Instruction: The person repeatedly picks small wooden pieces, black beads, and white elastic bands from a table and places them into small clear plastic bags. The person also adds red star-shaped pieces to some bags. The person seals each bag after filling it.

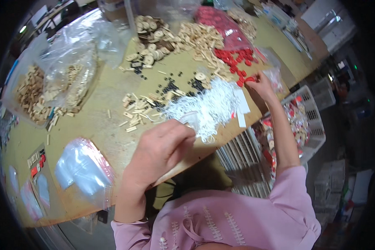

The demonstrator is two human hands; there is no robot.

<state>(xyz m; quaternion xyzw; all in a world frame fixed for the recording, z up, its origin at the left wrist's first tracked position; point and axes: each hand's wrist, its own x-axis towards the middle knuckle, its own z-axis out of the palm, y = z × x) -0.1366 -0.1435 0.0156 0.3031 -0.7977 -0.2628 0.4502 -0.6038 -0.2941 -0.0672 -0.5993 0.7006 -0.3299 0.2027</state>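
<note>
My left hand [160, 146] is closed at the table's front edge. Its fingers pinch a small clear plastic bag [191, 118], partly hidden behind them. Just beyond lies a tangled heap of white string [216, 104]. Over to the right, my right hand [261, 86] reaches to the edge of a pile of red plastic pieces [237, 58], its fingers closed on a red piece [250, 79]. White paper strips [241, 108] lie between that hand and the string. Small black rings [168, 87] and wooden sticks [137, 110] are scattered past my left hand.
Wooden wheels [154, 54], wooden blocks [200, 37] and a red-filled bag [223, 23] sit at the back. A plastic bin [18, 100] of wooden parts stands left. Flat clear bags [83, 166] lie front left. A white basket [316, 121] of packed bags stands beyond the right edge.
</note>
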